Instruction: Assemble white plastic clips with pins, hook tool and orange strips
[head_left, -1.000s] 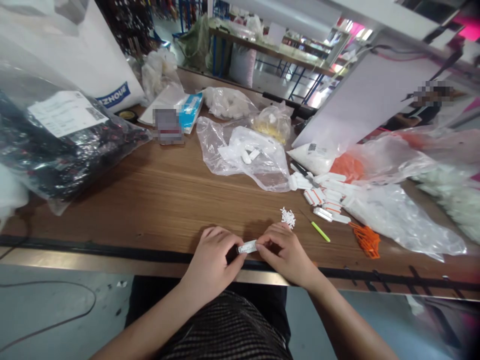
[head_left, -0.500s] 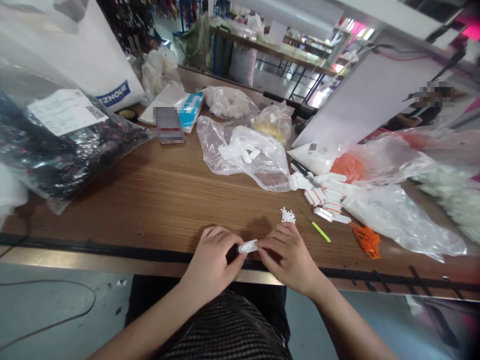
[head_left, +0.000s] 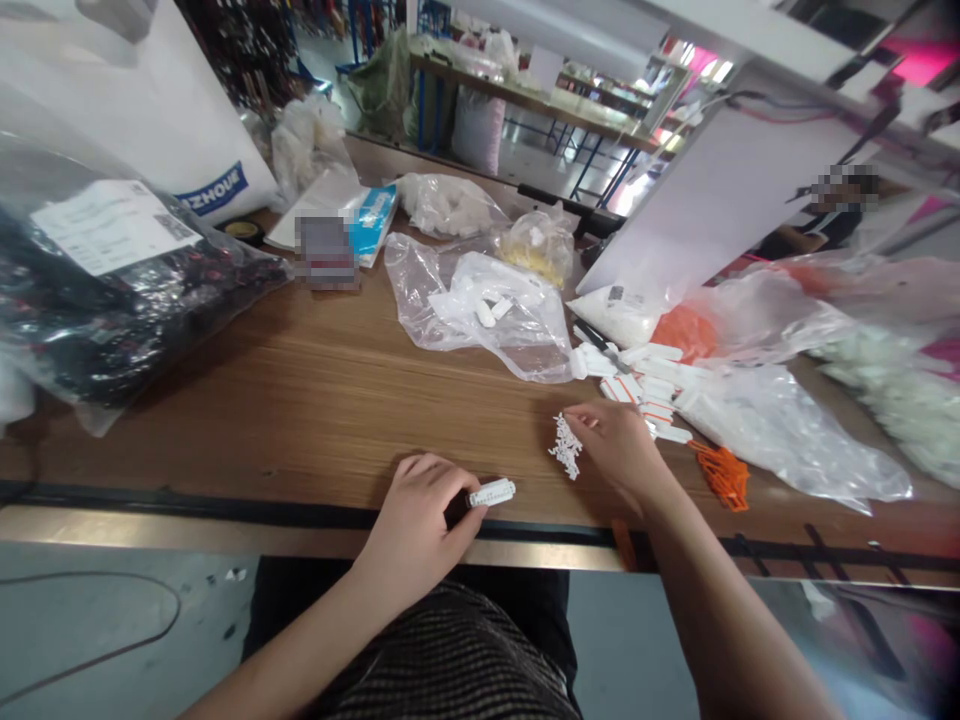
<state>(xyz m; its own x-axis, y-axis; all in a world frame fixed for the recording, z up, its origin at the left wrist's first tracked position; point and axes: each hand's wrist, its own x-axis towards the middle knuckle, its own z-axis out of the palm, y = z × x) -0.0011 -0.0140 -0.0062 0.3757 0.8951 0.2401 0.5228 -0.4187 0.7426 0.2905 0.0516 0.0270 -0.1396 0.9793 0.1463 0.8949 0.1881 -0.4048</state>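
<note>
My left hand (head_left: 427,510) rests at the table's front edge, thumb and fingers closed on one end of a small white plastic block (head_left: 492,493). A row of small dark holes or marks runs along the block, and its far end sticks out to the right. My right hand (head_left: 619,450) is at a little pile of tiny white plastic pieces (head_left: 566,448), its fingertips drawn together at the pile's upper right edge. Whether a piece is between those fingertips cannot be made out.
Beyond my right hand lie white plastic parts with orange strips (head_left: 621,388), beside orange strands (head_left: 721,475). An opened clear bag (head_left: 420,300) holds white pieces at mid-table. A large bag of dark items (head_left: 150,320) fills the left. Behind the right-hand panel (head_left: 720,180) is another person (head_left: 814,225).
My right hand has let go of the white block and moved right and away from me to the tiny pieces. The pile is more spread out. My left hand keeps the block.
</note>
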